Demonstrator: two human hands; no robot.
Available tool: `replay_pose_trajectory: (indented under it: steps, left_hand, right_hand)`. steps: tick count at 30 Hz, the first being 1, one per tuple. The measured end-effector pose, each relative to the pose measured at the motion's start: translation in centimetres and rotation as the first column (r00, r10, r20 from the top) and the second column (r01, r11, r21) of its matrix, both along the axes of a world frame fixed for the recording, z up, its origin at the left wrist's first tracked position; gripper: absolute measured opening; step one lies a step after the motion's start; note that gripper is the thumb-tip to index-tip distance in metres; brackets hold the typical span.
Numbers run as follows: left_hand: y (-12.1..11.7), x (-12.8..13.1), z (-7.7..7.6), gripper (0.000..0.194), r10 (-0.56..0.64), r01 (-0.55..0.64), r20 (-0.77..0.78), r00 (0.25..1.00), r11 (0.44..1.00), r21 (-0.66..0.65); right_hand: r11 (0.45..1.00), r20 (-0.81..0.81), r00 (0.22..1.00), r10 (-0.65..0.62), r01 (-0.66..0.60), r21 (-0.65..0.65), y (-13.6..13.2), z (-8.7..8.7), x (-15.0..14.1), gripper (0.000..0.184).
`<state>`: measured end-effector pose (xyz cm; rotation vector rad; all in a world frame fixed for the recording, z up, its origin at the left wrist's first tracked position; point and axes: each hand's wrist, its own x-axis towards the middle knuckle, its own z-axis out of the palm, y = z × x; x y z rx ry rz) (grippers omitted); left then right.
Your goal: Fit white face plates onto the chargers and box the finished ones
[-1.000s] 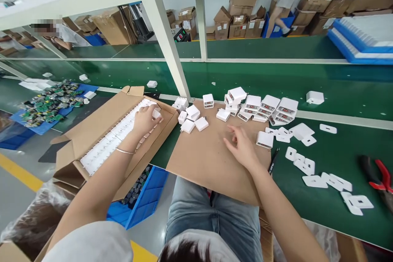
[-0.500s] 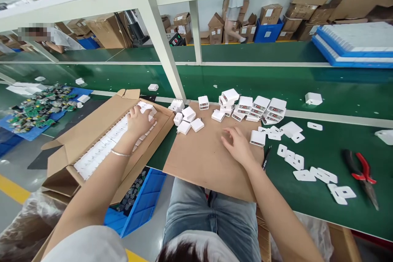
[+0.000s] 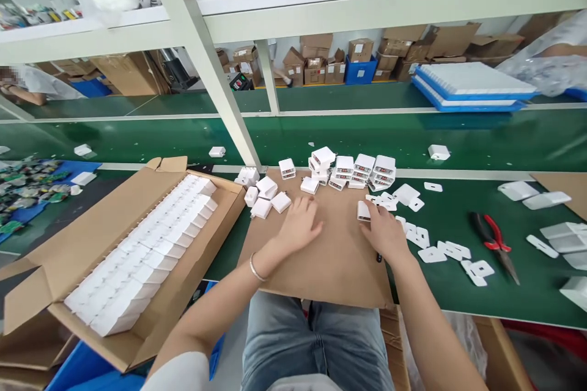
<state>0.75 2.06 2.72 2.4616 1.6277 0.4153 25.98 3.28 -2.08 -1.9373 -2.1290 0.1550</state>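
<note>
My left hand (image 3: pixel 300 224) is above the brown cardboard sheet (image 3: pixel 316 272), its fingers loosely stretched, the thumb apart, with nothing seen in it. The loose white charger housings (image 3: pixel 280 202) lie just beyond its fingertips. My right hand (image 3: pixel 386 231) has its thumb and fingers closed around a white charger housing (image 3: pixel 363 211) at the right side of the sheet; part of the housing is hidden by the fingers. A black-handled tool (image 3: pixel 379 257) shows partly under that hand. Stacked housings (image 3: pixel 364 164) with open ends stand along the sheet's far edge.
An open carton (image 3: pixel 224 220) on the left holds rows of white chargers. Flat white plates (image 3: pixel 431 255) and red-black pliers (image 3: pixel 498 244) lie to the right. A metal post (image 3: pixel 224 85) rises behind the sheet. Circuit boards (image 3: pixel 32 186) are piled far left.
My left hand has left the carton and moved right over the cardboard sheet. My right hand has gone from beside the housing to gripping it. The camera view has turned right.
</note>
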Motion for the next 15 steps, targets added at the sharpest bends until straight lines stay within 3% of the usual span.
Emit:
replay_pose_trajectory:
  steps: [5, 8, 11, 13, 15]
  left_hand:
    - [0.9, 3.7, -2.1, 0.082, -0.136, 0.155, 0.169, 0.976, 0.983, -0.099]
    - [1.2, 4.3, -3.0, 0.071, -0.181, 0.194, 0.137, 0.974, 0.977, -0.087]
    - [1.7, 3.4, -3.1, 0.062, -0.223, 0.236, 0.135, 0.965, 0.967, -0.092]
    - [2.1, 2.1, -2.8, 0.072, -0.257, 0.286, 0.181, 0.949, 0.946, -0.154]
    - [2.7, 0.6, -2.3, 0.083, -0.299, 0.358, 0.249, 0.921, 0.904, -0.236]
  right_hand:
    - [0.980, -0.245, 0.949, 0.199, -0.199, 0.023, -2.3, 0.8, -1.5, 0.057]
    - [0.963, -0.380, 0.885, 0.268, -0.256, 0.082, -2.7, 1.4, -0.7, 0.053]
    - [0.985, -0.379, 0.916, 0.131, -0.077, 0.154, -2.0, 1.3, 2.7, 0.041]
    - [0.981, -0.312, 0.949, -0.038, 0.094, 0.168, -1.5, 0.9, 5.7, 0.034]
    - [0.977, -0.248, 0.962, -0.113, 0.153, 0.147, -1.2, 0.3, 8.3, 0.034]
